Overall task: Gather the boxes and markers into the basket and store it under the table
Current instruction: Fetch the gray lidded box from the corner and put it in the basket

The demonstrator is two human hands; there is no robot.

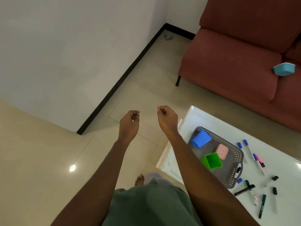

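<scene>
A dark grey perforated basket (234,149) rests on the white table (211,118) at the lower right. Inside it lie a blue box (200,139), a green box (212,161) and a pink box (221,151). Several markers (258,160) are scattered on the table right of the basket, blue, pink, green and black ones (244,190). My left hand (130,122) and my right hand (166,117) are held out over the floor, left of the table, fingers curled shut with nothing in them. Another blue box (284,69) lies on the sofa.
A dark red sofa (236,59) stands behind the table at the upper right. White walls with a black skirting (123,75) run along the left. Beige floor tiles (40,152) spread below my arms. My bare foot (139,179) shows near the table's corner.
</scene>
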